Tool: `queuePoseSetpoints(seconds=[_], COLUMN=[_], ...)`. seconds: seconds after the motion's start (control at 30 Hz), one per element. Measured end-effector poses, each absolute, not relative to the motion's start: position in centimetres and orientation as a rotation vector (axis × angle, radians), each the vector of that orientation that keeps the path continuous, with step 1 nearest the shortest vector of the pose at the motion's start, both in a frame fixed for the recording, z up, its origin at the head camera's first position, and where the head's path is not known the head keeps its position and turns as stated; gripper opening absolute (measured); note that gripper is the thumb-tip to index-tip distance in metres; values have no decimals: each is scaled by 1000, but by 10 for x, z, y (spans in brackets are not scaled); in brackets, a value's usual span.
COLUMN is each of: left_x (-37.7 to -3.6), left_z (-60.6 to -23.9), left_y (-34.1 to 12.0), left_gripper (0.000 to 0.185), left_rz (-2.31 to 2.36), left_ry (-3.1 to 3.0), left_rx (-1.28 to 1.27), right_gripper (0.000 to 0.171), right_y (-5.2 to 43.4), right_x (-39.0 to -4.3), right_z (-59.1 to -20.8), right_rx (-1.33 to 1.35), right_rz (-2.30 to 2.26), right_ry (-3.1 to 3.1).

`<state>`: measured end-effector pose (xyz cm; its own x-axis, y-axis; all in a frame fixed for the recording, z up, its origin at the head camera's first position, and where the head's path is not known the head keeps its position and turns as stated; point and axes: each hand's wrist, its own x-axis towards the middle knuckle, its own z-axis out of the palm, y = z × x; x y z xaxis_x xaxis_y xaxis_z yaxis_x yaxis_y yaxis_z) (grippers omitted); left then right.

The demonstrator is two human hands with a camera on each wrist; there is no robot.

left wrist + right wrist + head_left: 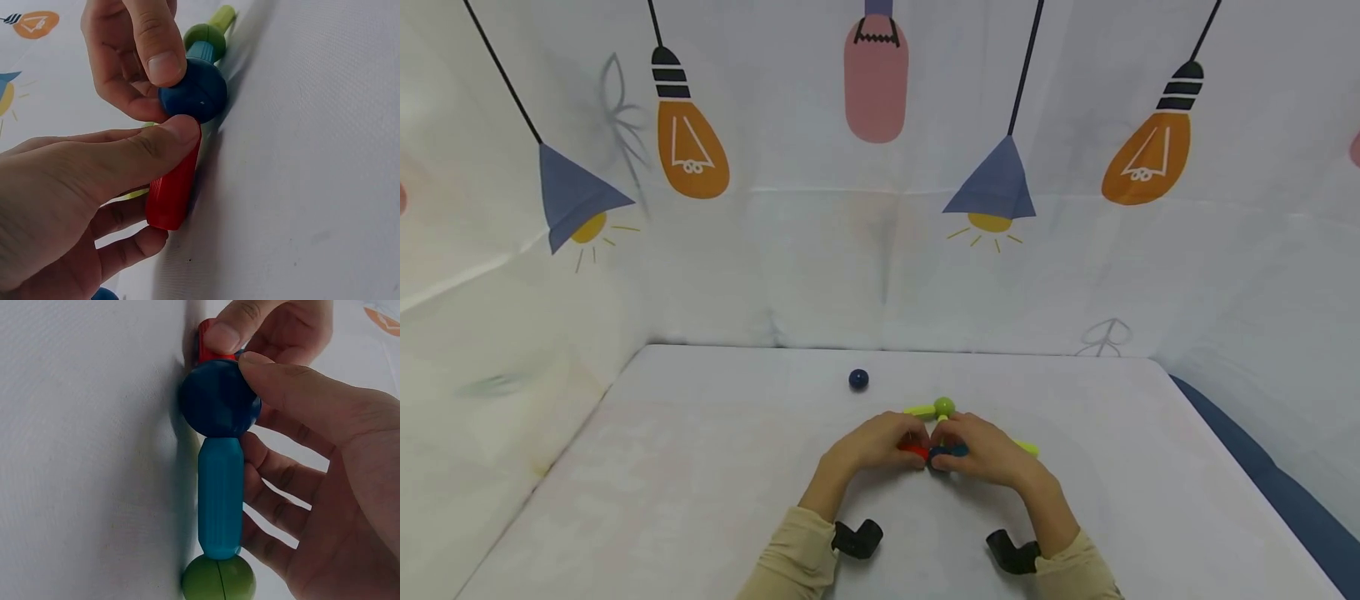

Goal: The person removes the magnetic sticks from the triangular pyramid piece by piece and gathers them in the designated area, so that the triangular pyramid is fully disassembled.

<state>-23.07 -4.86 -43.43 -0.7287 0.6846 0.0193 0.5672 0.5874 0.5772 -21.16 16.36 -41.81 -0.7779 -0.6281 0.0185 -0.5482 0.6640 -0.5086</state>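
Note:
A red rod (172, 194) is pinched between the thumb and fingers of my left hand (876, 442). Its end meets a dark blue ball (215, 403), which the thumb and fingers of my right hand (992, 454) hold. From the ball's other side runs a light blue rod (220, 497), with a green ball (219, 581) at its far end. Just beyond the hands in the head view, another green ball (944, 407) joins a yellow-green rod (919, 412). The fingers partly hide where the red rod and blue ball meet.
A loose dark blue ball (858, 379) lies farther back on the white table (722, 433). Part of a yellow-green rod (1027, 448) shows beside the right hand. Behind the table hangs a white curtain (805, 267) printed with lamps.

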Motion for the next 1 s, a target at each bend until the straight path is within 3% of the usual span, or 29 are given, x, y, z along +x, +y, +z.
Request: queuePoseSetpoints(seconds=[0.57,1.0], left_x=[-236,-247], left_z=[-427,-426], left_y=[-72,-147], left_gripper=[13,18], left_rz=[820,1103], left_ry=[2627,2874], left_rx=[1000,405], right_gripper=[21,17], right_y=[165,167], right_x=[-211,-210], right_z=[-415,-413], right_rx=[-989,-992], right_rz=[-765,-761], right_ry=[2647,2615])
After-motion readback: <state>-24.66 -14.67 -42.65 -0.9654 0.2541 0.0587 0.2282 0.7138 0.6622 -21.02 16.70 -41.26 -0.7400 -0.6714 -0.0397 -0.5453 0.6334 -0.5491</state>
